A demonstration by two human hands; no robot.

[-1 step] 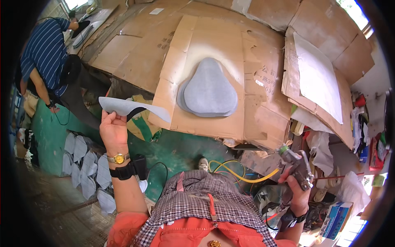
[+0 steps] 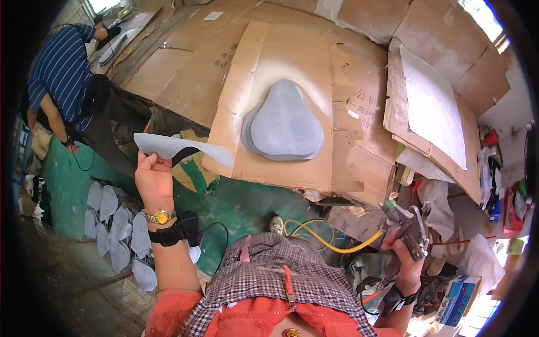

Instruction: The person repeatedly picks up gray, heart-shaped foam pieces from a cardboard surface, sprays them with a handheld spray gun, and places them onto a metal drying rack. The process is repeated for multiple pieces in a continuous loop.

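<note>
At the left, my left hand point(image 2: 152, 177) pinches the edge of a curled grey sheet piece point(image 2: 182, 147), pale on top and dark beneath. My right hand point(image 2: 405, 261), low on the right, is wrapped round a metal spray gun point(image 2: 412, 233) with a green fitting. From the gun a yellow hose point(image 2: 353, 247) runs back toward the floor. Ahead of me, a small stack of grey rounded-triangle pieces point(image 2: 287, 121) lies on a cardboard sheet point(image 2: 269, 56), its pieces slightly offset. Whitish overspray rings the stack. The gun's trigger is partly hidden by my fingers.
Grey pieces point(image 2: 120, 224) lie spread on a wire rack on the left. Another person in a striped shirt point(image 2: 64, 73) works at the far left. A white sheet point(image 2: 429, 106) rests on raised cardboard at the right. Boxes point(image 2: 457, 300) and bags stand low right; hoses coil on the green floor point(image 2: 247, 208).
</note>
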